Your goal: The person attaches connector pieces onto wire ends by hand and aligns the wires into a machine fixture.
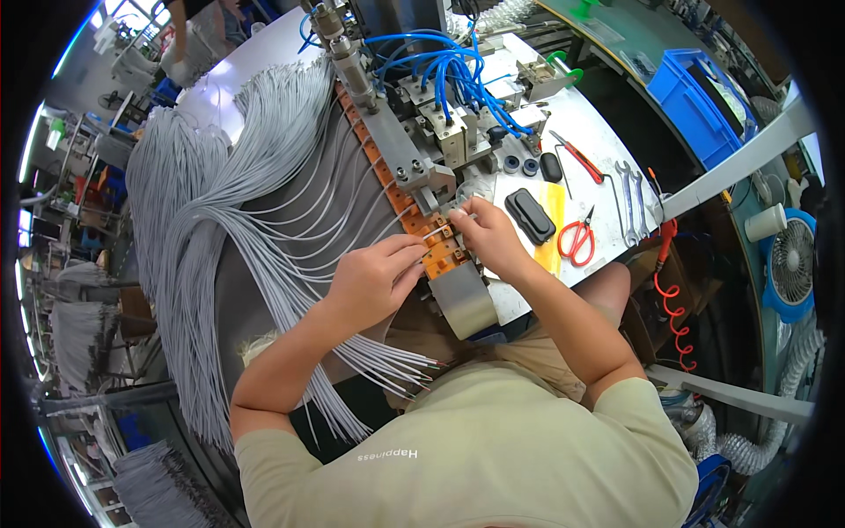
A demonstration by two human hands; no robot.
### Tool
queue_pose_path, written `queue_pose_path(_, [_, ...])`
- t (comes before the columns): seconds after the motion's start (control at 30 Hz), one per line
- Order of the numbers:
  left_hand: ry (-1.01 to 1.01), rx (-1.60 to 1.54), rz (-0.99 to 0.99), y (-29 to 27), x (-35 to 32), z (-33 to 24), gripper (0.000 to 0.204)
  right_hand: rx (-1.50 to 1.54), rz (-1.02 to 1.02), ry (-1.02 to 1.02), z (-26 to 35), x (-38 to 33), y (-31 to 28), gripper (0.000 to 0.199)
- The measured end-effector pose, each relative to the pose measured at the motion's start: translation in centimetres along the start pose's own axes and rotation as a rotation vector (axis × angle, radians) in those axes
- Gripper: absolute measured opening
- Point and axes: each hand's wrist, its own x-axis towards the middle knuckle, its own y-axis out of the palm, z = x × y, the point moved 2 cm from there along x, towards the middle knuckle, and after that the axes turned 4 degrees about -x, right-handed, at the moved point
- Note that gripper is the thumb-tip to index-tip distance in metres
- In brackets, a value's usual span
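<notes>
My left hand [374, 280] pinches a thin grey cable [429, 236] and lays its end across an orange clip [440, 255] on the slanted conveyor strip [387, 176]. My right hand [486, 236] holds the cable's tip at the same clip, fingers closed on it. A bundle of loose grey cables [370, 356] with stripped ends lies under my left forearm. Several more grey cables [290, 194] sit in clips further up the strip and fan out to the left.
A metal machine head with blue air hoses [449, 75] stands behind the strip. On the bench to the right lie red scissors [576, 239], wrenches [629, 202], a red-handled tool [581, 160], a black case [530, 216]. A blue bin [695, 106] and a fan [792, 260] are farther right.
</notes>
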Motion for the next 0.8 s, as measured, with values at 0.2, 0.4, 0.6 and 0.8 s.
queue_pose_path(0.2, [-0.257, -0.322, 0.014, -0.5, -0.4, 0.8, 0.018, 0.092, -0.152, -0.018, 0.5, -1.1, -0.4, 0.02])
queue_pose_path(0.4, [-0.497, -0.725, 0.064, -0.2, -0.7, 1.0, 0.018, -0.197, -0.21, -0.426, 5.0, -7.3, 0.5, 0.013])
queue_pose_path(0.6, [-0.437, -0.622, 0.03, 0.0, -0.2, 0.7, 0.017, -0.4, -0.239, -0.763, 5.9, -6.4, 1.8, 0.01])
queue_pose_path(0.8, [-0.35, -0.521, -0.048, -0.4, -0.2, 0.3, 0.015, -0.302, -0.128, -0.573, 6.4, -6.7, 1.8, 0.009])
